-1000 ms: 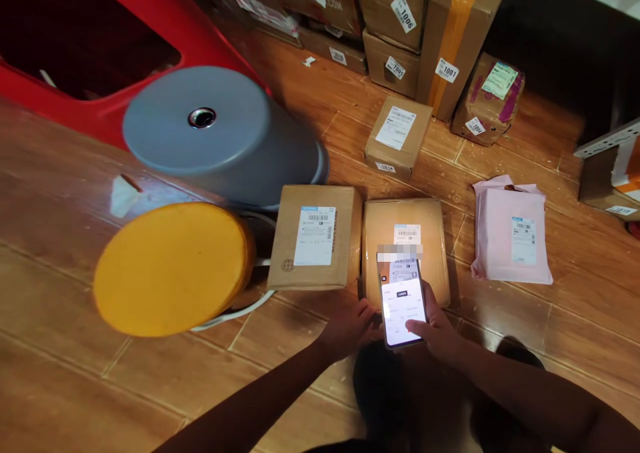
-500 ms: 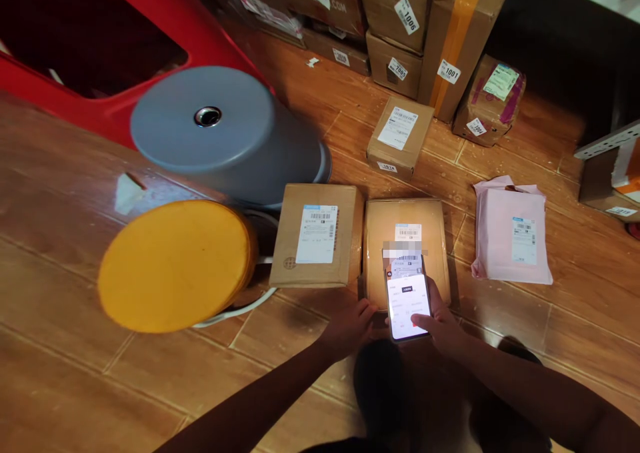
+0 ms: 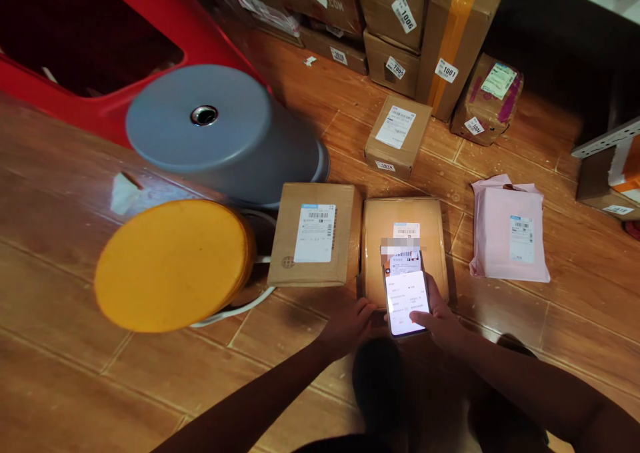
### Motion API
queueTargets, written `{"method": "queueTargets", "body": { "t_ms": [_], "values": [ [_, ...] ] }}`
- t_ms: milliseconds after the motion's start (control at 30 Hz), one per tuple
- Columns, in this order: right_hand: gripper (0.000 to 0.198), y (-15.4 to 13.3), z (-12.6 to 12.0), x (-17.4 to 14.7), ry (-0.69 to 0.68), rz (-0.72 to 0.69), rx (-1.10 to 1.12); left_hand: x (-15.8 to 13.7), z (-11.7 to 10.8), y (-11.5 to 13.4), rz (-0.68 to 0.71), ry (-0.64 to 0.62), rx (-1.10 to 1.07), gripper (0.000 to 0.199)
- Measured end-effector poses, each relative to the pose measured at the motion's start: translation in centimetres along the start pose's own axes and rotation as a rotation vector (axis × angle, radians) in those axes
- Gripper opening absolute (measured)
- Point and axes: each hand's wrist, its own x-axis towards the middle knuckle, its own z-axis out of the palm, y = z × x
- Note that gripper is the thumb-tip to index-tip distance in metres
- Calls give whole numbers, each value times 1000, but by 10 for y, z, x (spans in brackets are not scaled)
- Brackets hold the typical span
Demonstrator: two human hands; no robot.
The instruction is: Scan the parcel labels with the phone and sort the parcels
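My right hand (image 3: 440, 316) is closed round a lit smartphone (image 3: 408, 303), with its thumb over the lower part of the screen. The phone is above a cardboard box (image 3: 373, 240) and covers part of the box's shipping label (image 3: 406, 229). On the screen, a label picture is at the top and a white panel with text below. My left hand (image 3: 347, 328) is at the near left corner of that same box, fingers curled against its edge; the fingertips are partly hidden. Left of it lies another labelled cardboard box (image 3: 280, 240).
A pink parcel (image 3: 500, 233) lies at right, and a small box (image 3: 399, 136) lies beyond. Numbered boxes (image 3: 393, 13) are stacked at the back. Left are a grey stool (image 3: 170, 140), a yellow round stool (image 3: 173, 266) and a white cable (image 3: 235, 314). A metal rack (image 3: 605, 138) is at far right.
The phone screen's white panel shows different text, and a small dark pop-up on it is gone. The view has shifted slightly; both hands keep their places.
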Motion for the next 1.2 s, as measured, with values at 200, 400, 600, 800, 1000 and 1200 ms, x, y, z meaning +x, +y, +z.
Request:
{"method": "queueTargets", "body": {
  "t_ms": [200, 400, 600, 800, 1000, 1200],
  "values": [
    [83, -15, -2, -7, -98, 60, -37, 2, -3, 0, 23, 25, -16, 19],
    [86, -28, -6, -11, -97, 79, -91, 2, 8, -2, -6, 167, 38, 20],
    [82, -28, -7, -10, -106, 85, -75, 5, 16, -3, -21, 211, 87, 16],
    [82, -26, -8, -11, -83, 48, -80, 10, 9, 2, -142, 187, -16, 10],
    [77, -28, -8, -11, -69, 57, -76, 13, 7, 3, -200, 164, -123, 14],
    [78, -25, -7, -10, -42, 37, -60, 11, 15, -1, -207, 209, -212, 16]
  ]
}}
